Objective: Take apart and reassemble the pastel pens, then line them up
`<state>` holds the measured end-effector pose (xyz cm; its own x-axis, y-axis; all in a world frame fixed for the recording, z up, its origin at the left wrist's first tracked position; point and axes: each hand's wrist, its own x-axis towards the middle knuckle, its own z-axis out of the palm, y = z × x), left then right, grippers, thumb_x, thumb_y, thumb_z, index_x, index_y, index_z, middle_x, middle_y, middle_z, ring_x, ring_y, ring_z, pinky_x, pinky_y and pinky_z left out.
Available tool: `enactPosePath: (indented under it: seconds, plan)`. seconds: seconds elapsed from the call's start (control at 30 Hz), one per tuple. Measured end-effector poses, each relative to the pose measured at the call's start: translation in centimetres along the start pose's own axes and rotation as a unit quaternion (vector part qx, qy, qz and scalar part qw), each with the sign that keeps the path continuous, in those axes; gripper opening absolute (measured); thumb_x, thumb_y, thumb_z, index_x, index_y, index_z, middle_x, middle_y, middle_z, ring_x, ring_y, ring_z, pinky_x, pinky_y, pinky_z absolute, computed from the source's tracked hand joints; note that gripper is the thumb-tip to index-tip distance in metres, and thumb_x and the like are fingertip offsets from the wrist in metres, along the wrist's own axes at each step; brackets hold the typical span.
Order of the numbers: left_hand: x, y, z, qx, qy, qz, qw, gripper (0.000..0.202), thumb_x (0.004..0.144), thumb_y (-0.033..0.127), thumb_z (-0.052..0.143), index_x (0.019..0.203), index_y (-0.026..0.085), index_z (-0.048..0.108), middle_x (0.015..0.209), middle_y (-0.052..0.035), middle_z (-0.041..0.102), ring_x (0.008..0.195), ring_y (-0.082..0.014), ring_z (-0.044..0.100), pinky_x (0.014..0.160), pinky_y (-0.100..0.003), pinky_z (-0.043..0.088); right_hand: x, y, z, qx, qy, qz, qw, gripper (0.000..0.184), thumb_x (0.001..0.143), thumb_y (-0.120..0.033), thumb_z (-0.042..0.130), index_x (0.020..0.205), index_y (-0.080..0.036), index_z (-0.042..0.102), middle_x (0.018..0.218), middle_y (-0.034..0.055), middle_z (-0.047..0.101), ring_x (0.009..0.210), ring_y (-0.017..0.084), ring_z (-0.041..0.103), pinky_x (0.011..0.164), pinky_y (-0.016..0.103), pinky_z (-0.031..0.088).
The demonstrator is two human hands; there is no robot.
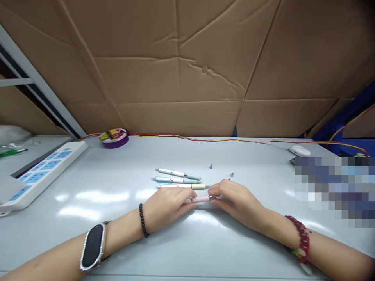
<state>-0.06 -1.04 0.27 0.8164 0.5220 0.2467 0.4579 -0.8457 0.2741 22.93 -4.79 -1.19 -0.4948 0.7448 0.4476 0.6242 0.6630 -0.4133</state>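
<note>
Low over the table, a pink pen (200, 199) lies level between my two hands. My left hand (168, 205) pinches its barrel from the left, hiding that end. On the right, the fingertips of my right hand (238, 201) close around the pen's silvery tip end. Just beyond my hands lie a cream pen (181, 187), a light blue pen (175, 180) and a pale green pen (177, 173), roughly side by side. Small grey cone-shaped pieces, one of them a pen tip cone (211, 166), rest past my right hand; another cone (232, 174) sits closer to it.
A white power strip (49, 171) runs along the left side. At the back stands a round purple tin (115, 138), near red and yellow wires (181, 137) along the rear edge. A white oval case (299, 151) is back right, beside a pixelated area. Cardboard (175, 78) forms the back wall.
</note>
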Motion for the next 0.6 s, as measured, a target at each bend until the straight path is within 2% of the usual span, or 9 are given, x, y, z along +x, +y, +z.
enactPosePath:
  seconds: [0.27,0.47,0.6]
  plan:
    - [0.02,0.17,-0.11,0.004,-0.025,-0.009,1.000,0.015,0.090,0.027,0.042,0.092,0.019,0.053,0.082,0.0001,0.064,0.068,-0.0138,0.060,0.059,-0.022,0.041,0.00,0.18,0.19,0.003,0.015,-0.025,1.000,0.009,0.084,-0.016,0.050,0.090,-0.020,0.056,0.085,0.0029,0.064,0.075,0.014,0.057,0.065,0.026,0.046]
    - [0.04,0.11,0.01,0.014,-0.021,-0.010,1.000,0.011,0.088,0.025,0.045,0.088,0.019,0.053,0.078,0.0010,0.064,0.066,-0.0131,0.059,0.056,-0.021,0.040,-0.04,0.03,-0.07,-0.007,-0.023,-0.002,1.000,0.007,0.086,-0.022,0.050,0.087,-0.019,0.055,0.079,0.0030,0.062,0.072,0.014,0.055,0.063,0.025,0.043]
    - [0.01,0.01,0.13,0.019,-0.004,0.001,1.000,0.011,0.088,0.027,0.045,0.087,0.018,0.053,0.075,0.0017,0.063,0.063,-0.0125,0.058,0.054,-0.020,0.040,-0.01,-0.23,-0.30,-0.032,-0.053,0.015,0.998,0.017,0.089,-0.026,0.044,0.080,-0.018,0.055,0.068,0.0015,0.057,0.062,0.012,0.050,0.057,0.023,0.037]
